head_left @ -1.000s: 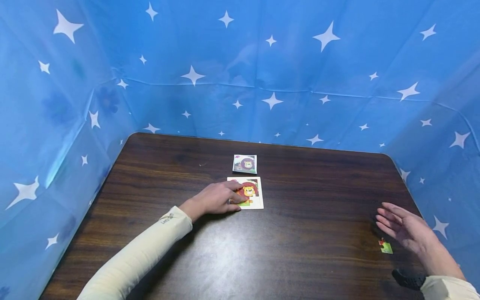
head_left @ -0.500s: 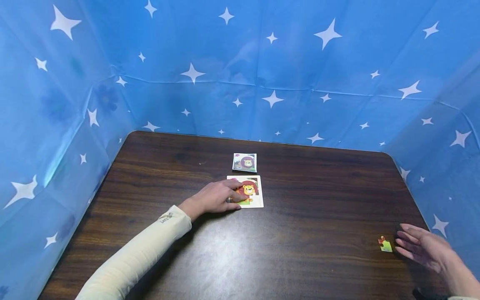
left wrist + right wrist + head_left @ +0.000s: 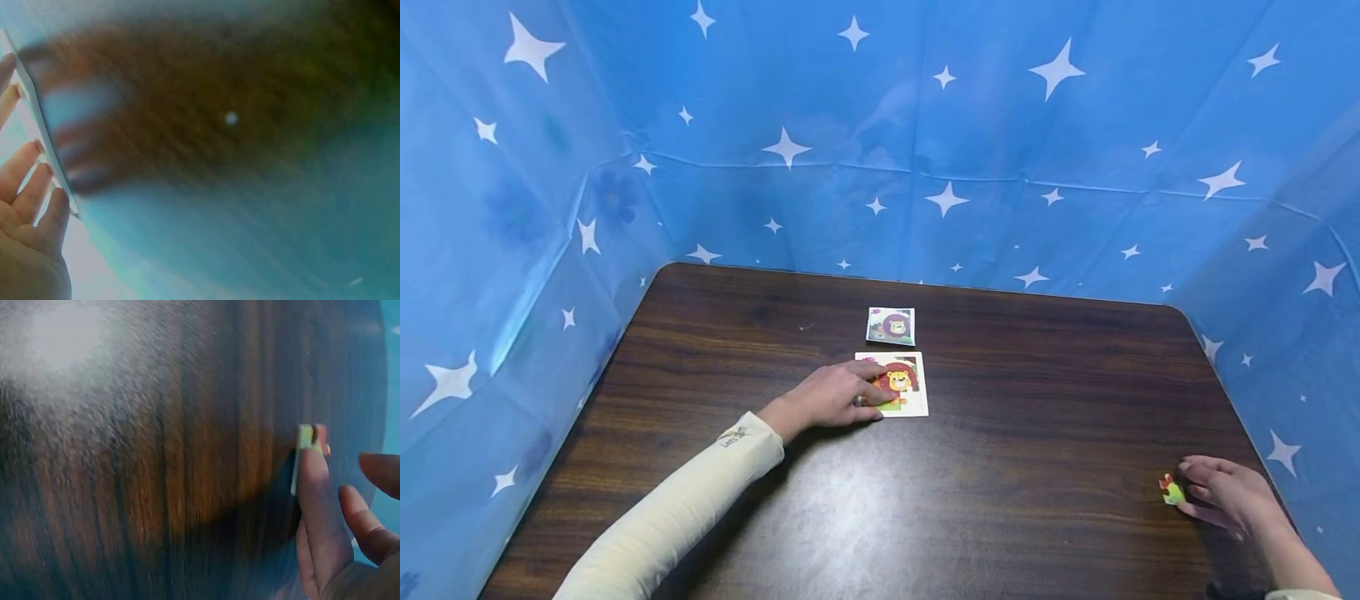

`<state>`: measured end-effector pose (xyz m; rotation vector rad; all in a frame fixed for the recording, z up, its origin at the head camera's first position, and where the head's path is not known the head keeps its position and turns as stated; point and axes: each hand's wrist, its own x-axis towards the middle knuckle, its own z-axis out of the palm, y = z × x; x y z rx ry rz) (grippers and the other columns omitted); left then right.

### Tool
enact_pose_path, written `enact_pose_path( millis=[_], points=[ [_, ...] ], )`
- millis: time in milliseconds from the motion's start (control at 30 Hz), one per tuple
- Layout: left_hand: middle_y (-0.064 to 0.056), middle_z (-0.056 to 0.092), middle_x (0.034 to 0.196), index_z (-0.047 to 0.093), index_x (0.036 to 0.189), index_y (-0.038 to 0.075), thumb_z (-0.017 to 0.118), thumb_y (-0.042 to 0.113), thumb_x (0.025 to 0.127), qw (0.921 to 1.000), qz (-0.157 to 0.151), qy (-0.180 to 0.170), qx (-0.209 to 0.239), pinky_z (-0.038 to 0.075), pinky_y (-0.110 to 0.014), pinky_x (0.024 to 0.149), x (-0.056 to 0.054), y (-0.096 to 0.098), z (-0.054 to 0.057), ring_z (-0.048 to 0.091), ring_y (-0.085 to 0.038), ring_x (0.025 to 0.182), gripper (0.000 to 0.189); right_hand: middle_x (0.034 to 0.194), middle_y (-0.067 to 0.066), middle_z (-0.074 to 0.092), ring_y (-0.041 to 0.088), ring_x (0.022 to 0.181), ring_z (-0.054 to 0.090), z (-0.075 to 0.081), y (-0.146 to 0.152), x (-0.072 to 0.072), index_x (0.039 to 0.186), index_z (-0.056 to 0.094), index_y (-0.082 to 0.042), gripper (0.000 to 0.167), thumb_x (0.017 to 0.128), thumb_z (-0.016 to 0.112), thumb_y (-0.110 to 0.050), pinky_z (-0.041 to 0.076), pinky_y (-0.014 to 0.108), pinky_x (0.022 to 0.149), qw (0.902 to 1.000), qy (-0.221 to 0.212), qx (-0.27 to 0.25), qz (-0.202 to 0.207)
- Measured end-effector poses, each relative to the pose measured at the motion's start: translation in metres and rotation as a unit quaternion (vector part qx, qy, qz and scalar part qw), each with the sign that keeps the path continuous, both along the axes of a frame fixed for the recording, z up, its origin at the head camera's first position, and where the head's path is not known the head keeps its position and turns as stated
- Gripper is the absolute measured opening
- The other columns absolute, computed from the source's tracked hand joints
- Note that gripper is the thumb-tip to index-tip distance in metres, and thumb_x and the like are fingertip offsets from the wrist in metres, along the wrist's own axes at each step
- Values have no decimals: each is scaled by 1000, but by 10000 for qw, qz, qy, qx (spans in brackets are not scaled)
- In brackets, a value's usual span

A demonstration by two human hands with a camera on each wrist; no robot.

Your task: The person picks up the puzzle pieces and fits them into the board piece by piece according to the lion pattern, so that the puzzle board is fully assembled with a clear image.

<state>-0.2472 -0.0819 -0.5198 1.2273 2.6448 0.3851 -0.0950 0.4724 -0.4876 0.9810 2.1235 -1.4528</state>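
My left hand (image 3: 835,396) rests on a small white-framed lion puzzle board (image 3: 913,407), its fingers spread over the left part of the picture. In the left wrist view the fingertips lie along the edge of the board (image 3: 34,100). Far to the right, my right hand (image 3: 1232,492) is at a green-and-red puzzle piece (image 3: 1170,489) close to the tabletop. In the right wrist view one fingertip overlaps the puzzle piece (image 3: 306,436), covering part of its green face, while two other fingers stand bent and apart from it.
A small lion picture card (image 3: 891,326) lies just behind the board. Both are on a dark wood-grain table (image 3: 1022,467), which shows a bright glare near its front. Blue curtains (image 3: 985,117) with white stars stand around the back and sides.
My right hand first drew back to the right of the puzzle piece, then came in left until its fingertips met it. My left hand has stayed on the board.
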Motion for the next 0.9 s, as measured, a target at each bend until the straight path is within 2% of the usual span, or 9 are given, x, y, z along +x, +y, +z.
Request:
enact_pose_path(
  millis=[33, 67, 133, 200, 300, 467, 567, 700, 900],
  points=[
    [-6, 48, 157, 65, 136, 37, 66, 46, 97, 10000, 8, -18, 15, 44, -49, 113, 0, 0, 0, 43, -23, 147, 40, 143, 39, 36, 43, 117, 55, -1, -4, -1, 149, 34, 12, 57, 104, 56, -16, 62, 37, 82, 9997, 14, 225, 77],
    [-6, 48, 157, 64, 136, 37, 66, 46, 97, 10000, 16, -25, 20, 44, -49, 113, 0, 0, 0, 43, -23, 147, 41, 137, 37, 43, 41, 114, 58, -2, -8, -2, 148, 34, 12, 56, 104, 57, -15, 63, 37, 80, 9988, 20, 449, 184],
    [-6, 48, 157, 64, 137, 37, 66, 46, 97, 10000, 27, -43, 37, 44, -49, 113, 0, 0, 0, 42, -23, 147, 41, 123, 32, 54, 27, 96, 66, -4, -14, -4, 147, 35, 14, 58, 101, 60, -12, 63, 36, 77, 9958, 23, 832, 383],
    [-6, 49, 157, 64, 137, 37, 66, 46, 97, 10000, 31, -38, 37, 44, -49, 113, 0, 0, 0, 42, -23, 147, 41, 109, 28, 61, 13, 79, 67, -6, -19, -6, 144, 36, 16, 57, 99, 62, -8, 63, 35, 73, 9917, 56, 1158, 558],
    [-6, 49, 156, 64, 137, 37, 67, 46, 96, 10000, 24, -30, 28, 43, -48, 114, 0, -1, 0, 42, -23, 147, 41, 99, 25, 67, 9, 69, 67, -9, -24, -7, 141, 40, 17, 53, 96, 61, -2, 63, 35, 67, 9861, 84, 1503, 703],
    [-5, 50, 156, 64, 137, 37, 67, 46, 96, 10000, 34, -17, 23, 44, -48, 113, -1, -1, -2, 43, -22, 147, 42, 90, 24, 71, 13, 65, 68, -13, -32, -8, 131, 48, 16, 41, 93, 58, 5, 60, 34, 59, 9726, 268, 2149, 846],
    [-5, 50, 155, 63, 138, 37, 67, 46, 96, 10000, 45, 8, 5, 44, -48, 113, -2, -1, -3, 43, -22, 147, 43, 95, 26, 70, 15, 67, 66, -12, -36, -8, 125, 55, 13, 37, 90, 63, 2, 56, 34, 63, 9542, 387, 2739, 1142],
    [-4, 51, 155, 63, 138, 38, 67, 47, 96, 10000, 36, 14, -13, 43, -48, 114, -2, -1, -5, 43, -21, 146, 43, 100, 26, 68, 24, 76, 61, -10, -40, -6, 121, 61, 10, 38, 85, 70, -2, 40, 40, 69, 9322, 492, 3313, 1374],
    [-5, 51, 155, 64, 137, 37, 67, 47, 96, 10000, -22, 45, 40, 44, -48, 113, -2, 0, -5, 44, -22, 146, 42, 91, 14, 66, 22, 76, 54, -10, -45, -7, 122, 62, 7, 38, 85, 68, 1, 34, 36, 69, 9316, 551, 3363, 1267]
  ],
)
